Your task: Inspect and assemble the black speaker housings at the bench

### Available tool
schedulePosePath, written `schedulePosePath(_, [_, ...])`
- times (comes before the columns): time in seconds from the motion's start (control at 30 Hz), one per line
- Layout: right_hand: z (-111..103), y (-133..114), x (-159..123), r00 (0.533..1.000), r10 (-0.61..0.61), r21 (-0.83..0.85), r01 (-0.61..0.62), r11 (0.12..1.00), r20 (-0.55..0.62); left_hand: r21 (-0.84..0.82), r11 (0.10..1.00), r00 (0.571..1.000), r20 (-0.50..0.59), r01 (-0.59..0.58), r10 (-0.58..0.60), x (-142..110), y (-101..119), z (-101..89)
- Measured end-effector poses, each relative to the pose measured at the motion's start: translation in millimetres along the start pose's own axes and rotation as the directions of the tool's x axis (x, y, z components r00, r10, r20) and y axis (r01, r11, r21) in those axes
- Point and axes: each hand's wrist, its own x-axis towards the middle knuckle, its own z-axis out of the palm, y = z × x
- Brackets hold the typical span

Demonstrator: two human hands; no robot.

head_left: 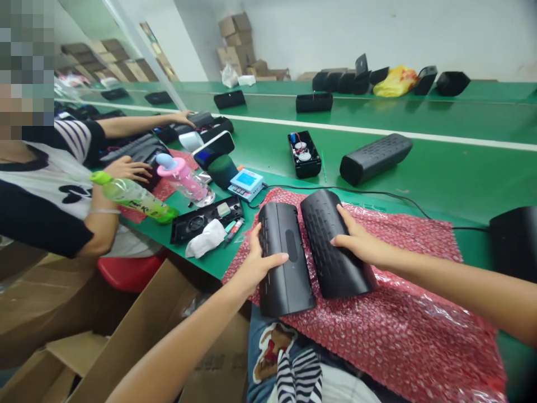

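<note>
Two black speaker housings lie side by side in front of me on red bubble wrap (423,313). My left hand (262,263) grips the left speaker housing (285,291), fingers round its far side and thumb across the top near an oval panel. On the right speaker housing (335,268), which has a pattern of raised dashes, my right hand (361,238) is closed with thumb and fingers along its right side. The two housings stand close together, with a narrow gap between them. Their undersides are hidden.
Left of me a co-worker (79,184) reaches over black parts. Nearby are a green-capped bottle (138,201), a pink cup (184,179), a small blue meter (246,183) and a black panel (207,218). Beyond lie an opened housing (304,154) and a closed speaker (375,159). A cable (356,191) crosses behind the wrap.
</note>
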Motion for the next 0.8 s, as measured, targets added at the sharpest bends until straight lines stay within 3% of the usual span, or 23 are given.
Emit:
schedulePosePath(0.1, [-11.7, 9.0, -4.9, 0.998, -0.009, 0.258, -0.005, 0.966, 0.054, 0.079, 0.997, 1.0, -0.011, -0.009, 0.01, 2.4, 6.9, 5.8])
schedulePosePath(0.27, [-18.6, 14.9, -12.8, 0.993, -0.084, 0.599, 0.02, 0.801, 0.079, 0.322, 0.942, 0.995, -0.009, -0.095, 0.103, 20.5, 25.6, 6.2])
schedulePosePath(0.33, [-15.1, 15.1, -12.0, 0.997, -0.067, 0.674, 0.02, 0.738, 0.045, 0.521, 0.84, 0.984, -0.004, -0.149, 0.176, 33.8, 40.9, 5.8])
schedulePosePath(0.43, [-2.3, 11.7, -3.7, 0.996, -0.074, 0.745, 0.08, 0.662, -0.042, 0.831, 0.53, 0.961, 0.018, -0.168, 0.276, 56.1, 69.7, 10.0])
schedulePosePath(0.5, [9.9, 7.1, 5.5, 0.991, -0.082, 0.76, 0.136, 0.636, -0.109, 0.928, 0.352, 0.955, 0.016, -0.125, 0.297, 69.6, 85.7, 16.2])
schedulePosePath(0.67, [36.5, -4.5, 26.3, 0.984, -0.035, 0.746, 0.154, 0.648, -0.172, 0.975, 0.221, 0.968, -0.016, -0.041, 0.25, 92.2, 92.5, 30.5])
schedulePosePath(0.8, [32.5, -6.4, 29.3, 0.993, -0.017, 0.692, 0.094, 0.716, -0.118, 0.99, 0.138, 0.984, -0.01, -0.015, 0.177, 99.0, 84.3, 31.9])
